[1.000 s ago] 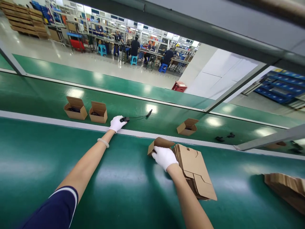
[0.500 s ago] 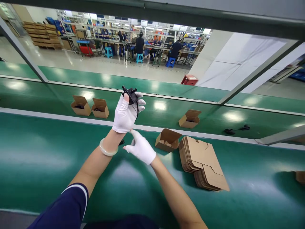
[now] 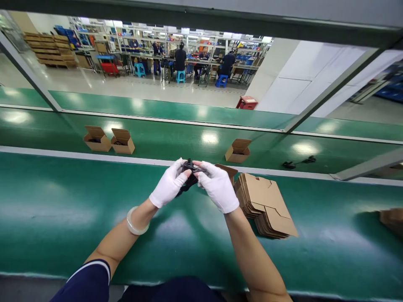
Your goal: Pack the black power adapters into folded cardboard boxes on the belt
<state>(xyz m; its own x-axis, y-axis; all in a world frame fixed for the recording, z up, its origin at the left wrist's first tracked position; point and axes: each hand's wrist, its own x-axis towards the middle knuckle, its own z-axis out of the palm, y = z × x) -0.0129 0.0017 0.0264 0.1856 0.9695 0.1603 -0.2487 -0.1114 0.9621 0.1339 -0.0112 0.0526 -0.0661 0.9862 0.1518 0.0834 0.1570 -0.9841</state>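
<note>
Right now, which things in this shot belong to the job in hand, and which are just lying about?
Part of the job:
the left hand
the right hand
the black cabled device held between them
the open cardboard box just past the right hand

Just lying about:
the stack of flat cardboard blanks
the open boxes on the far belt
the black cable on the far belt

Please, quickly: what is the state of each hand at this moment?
Left hand: closed, holding the black cable connector.
Right hand: closed, holding the same black cable connector.
</note>
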